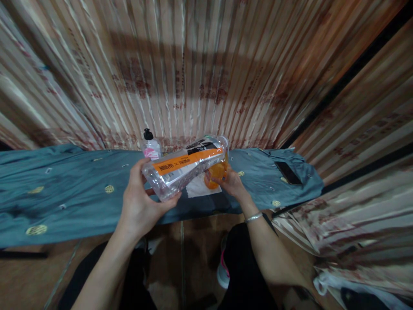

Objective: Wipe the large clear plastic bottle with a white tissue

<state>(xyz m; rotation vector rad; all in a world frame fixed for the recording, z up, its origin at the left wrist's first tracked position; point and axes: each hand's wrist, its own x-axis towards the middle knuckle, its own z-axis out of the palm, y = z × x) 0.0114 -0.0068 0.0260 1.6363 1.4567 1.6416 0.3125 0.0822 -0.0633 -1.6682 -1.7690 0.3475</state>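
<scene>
We grip the near end of the bottle (pixel 187 165) in our left hand (pixel 142 204), holding it tilted above the bench (pixel 80 189) so its far end meets the orange cup (pixel 217 175), which our right hand (pixel 231 183) clasps, seemingly to steady it on the white sheet (pixel 197 188).

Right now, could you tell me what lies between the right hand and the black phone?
Only bare blue cloth, with one small gold dot, lies between the right hand and the phone, as the head view shows.
</scene>
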